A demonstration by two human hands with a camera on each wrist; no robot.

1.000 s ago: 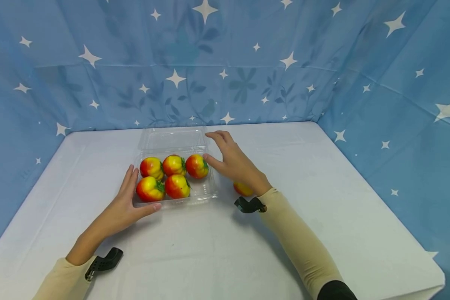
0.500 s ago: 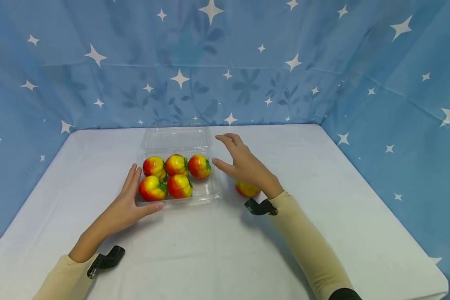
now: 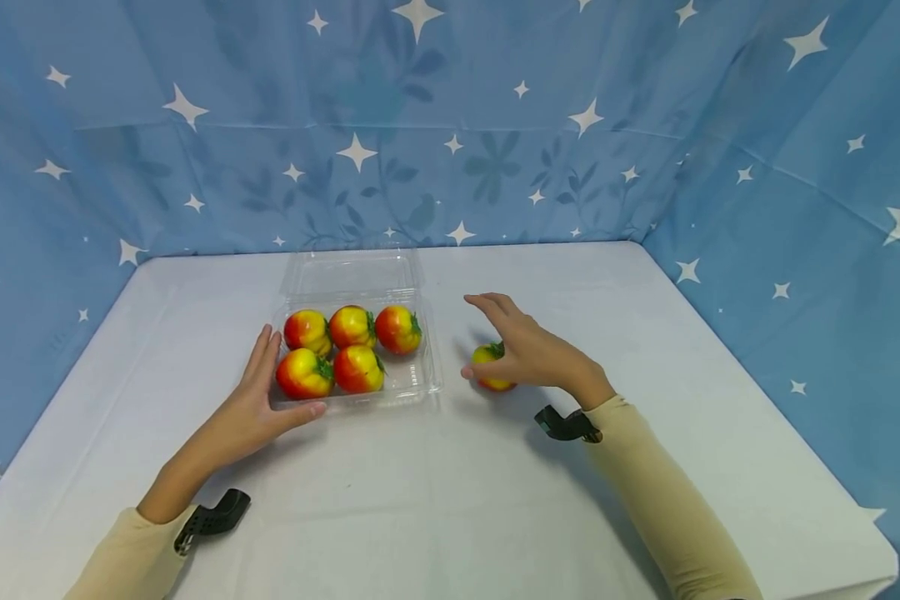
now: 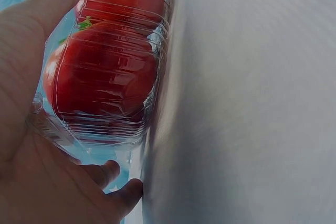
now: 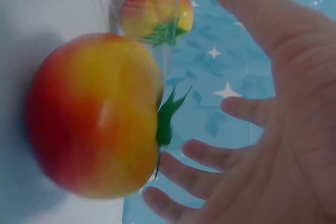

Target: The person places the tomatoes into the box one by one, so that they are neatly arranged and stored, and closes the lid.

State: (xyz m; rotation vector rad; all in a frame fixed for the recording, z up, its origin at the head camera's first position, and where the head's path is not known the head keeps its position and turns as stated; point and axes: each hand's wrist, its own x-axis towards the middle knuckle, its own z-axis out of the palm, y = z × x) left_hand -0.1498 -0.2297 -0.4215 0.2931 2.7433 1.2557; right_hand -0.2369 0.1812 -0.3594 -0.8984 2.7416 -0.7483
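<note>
In the head view, a clear plastic box (image 3: 407,383) holds several red-and-yellow, tomato-like fruits (image 3: 358,370) with green leafy tops. My left hand (image 3: 243,421) rests at its front left corner, fingers along the left side and thumb along the front; the left wrist view shows two fruits (image 4: 105,74) through the ribbed wall. One more tomato-like fruit (image 3: 484,354) lies on the cloth right of the box. Above it hovers my right hand (image 3: 528,350), fingers spread, partly hiding it. In the right wrist view this fruit (image 5: 94,116) appears apart from the palm.
The box's hinged lid (image 3: 352,273) lies folded back toward the far table edge. A white cloth (image 3: 390,508) covers the table. A blue star-patterned curtain (image 3: 255,108) rises behind it and along the right side.
My right hand has moved from the box's right side rightward and toward me, over the loose fruit. The left hand stays at the box corner.
</note>
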